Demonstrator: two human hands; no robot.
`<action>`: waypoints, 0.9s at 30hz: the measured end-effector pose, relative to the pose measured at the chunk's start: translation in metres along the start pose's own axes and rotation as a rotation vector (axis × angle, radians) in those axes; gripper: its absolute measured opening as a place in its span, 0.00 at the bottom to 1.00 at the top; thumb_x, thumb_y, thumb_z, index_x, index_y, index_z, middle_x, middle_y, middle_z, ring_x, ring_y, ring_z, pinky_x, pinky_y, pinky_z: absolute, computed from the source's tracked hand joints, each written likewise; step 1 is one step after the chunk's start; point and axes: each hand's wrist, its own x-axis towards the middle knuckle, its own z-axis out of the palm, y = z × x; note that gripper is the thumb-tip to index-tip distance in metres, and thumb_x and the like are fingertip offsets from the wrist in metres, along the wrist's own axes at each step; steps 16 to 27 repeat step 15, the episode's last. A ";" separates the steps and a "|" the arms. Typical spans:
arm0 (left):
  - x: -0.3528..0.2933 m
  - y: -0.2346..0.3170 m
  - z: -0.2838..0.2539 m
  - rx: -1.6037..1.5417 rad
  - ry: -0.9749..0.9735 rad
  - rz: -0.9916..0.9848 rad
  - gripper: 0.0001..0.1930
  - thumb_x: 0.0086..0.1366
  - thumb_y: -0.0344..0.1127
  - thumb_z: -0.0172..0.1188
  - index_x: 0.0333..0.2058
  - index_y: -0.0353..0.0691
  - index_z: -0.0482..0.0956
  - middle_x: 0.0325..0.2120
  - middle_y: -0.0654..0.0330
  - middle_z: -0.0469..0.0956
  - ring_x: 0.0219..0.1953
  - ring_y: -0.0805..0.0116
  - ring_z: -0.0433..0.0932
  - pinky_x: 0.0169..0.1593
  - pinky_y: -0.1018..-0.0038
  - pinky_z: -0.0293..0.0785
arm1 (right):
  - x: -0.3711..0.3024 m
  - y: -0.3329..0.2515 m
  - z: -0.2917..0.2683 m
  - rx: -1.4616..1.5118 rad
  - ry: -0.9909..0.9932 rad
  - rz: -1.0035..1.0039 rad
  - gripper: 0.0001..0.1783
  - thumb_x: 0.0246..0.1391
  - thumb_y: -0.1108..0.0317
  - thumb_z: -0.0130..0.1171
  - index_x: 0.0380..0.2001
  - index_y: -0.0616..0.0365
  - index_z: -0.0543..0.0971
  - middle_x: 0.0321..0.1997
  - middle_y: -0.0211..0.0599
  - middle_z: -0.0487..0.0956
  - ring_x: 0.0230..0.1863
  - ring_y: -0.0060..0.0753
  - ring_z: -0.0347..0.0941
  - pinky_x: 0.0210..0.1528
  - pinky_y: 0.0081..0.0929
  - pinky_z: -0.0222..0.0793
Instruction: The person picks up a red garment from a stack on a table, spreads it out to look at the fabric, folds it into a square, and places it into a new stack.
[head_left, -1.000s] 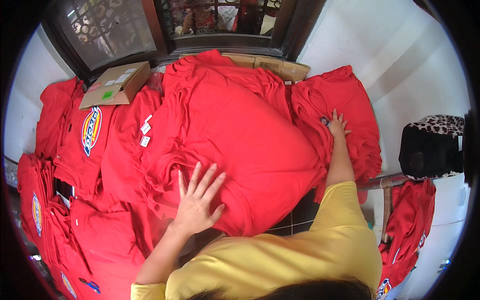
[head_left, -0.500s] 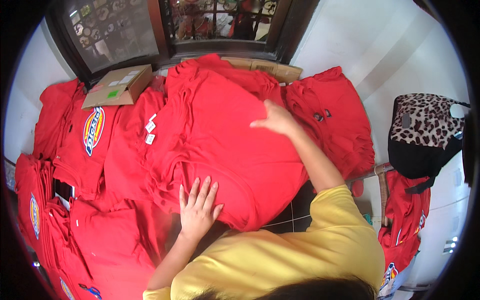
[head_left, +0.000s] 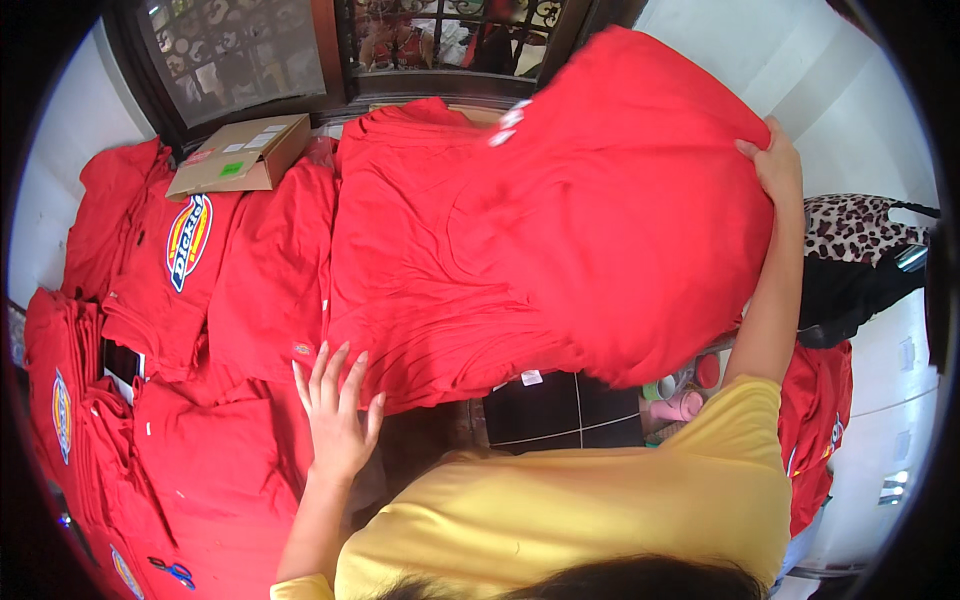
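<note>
My right hand (head_left: 778, 165) grips the edge of a red T-shirt (head_left: 640, 190), which is lifted and stretched out toward the right, slightly blurred. White tags show at the shirt's far left edge. The shirt covers part of the red garment pile (head_left: 400, 250) in the middle. Over the near left edge of that pile, my left hand (head_left: 338, 415) has its fingers spread and holds nothing. Whether its fingertips touch the cloth I cannot tell.
A cardboard box (head_left: 240, 155) lies on red garments at the far left. Blue-handled scissors (head_left: 172, 572) rest on folded red garments (head_left: 215, 460) at the near left. A leopard-print and black bag (head_left: 855, 260) is at the right. Pink and green items (head_left: 678, 405) sit below the lifted shirt.
My right hand has taken the shirt's edge and swung it up and to the right. My left hand has moved left, off the shirt, with its fingers spread.
</note>
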 end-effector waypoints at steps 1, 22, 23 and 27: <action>0.003 0.000 0.001 0.007 -0.019 -0.001 0.26 0.58 0.38 0.59 0.56 0.43 0.66 0.58 0.52 0.62 0.64 0.50 0.55 0.66 0.45 0.40 | 0.002 0.012 0.003 -0.255 0.089 0.052 0.33 0.50 0.56 0.61 0.58 0.53 0.66 0.56 0.52 0.71 0.58 0.50 0.67 0.58 0.52 0.60; -0.021 -0.014 0.075 -0.093 -0.176 -0.161 0.34 0.60 0.53 0.57 0.62 0.44 0.61 0.63 0.48 0.55 0.66 0.47 0.52 0.65 0.45 0.44 | -0.114 -0.006 0.264 -0.340 -0.568 0.242 0.39 0.58 0.36 0.37 0.67 0.43 0.52 0.73 0.41 0.46 0.72 0.55 0.39 0.62 0.77 0.27; -0.021 -0.014 0.075 -0.093 -0.176 -0.161 0.34 0.60 0.53 0.57 0.62 0.44 0.61 0.63 0.48 0.55 0.66 0.47 0.52 0.65 0.45 0.44 | -0.114 -0.006 0.264 -0.340 -0.568 0.242 0.39 0.58 0.36 0.37 0.67 0.43 0.52 0.73 0.41 0.46 0.72 0.55 0.39 0.62 0.77 0.27; -0.021 -0.014 0.075 -0.093 -0.176 -0.161 0.34 0.60 0.53 0.57 0.62 0.44 0.61 0.63 0.48 0.55 0.66 0.47 0.52 0.65 0.45 0.44 | -0.114 -0.006 0.264 -0.340 -0.568 0.242 0.39 0.58 0.36 0.37 0.67 0.43 0.52 0.73 0.41 0.46 0.72 0.55 0.39 0.62 0.77 0.27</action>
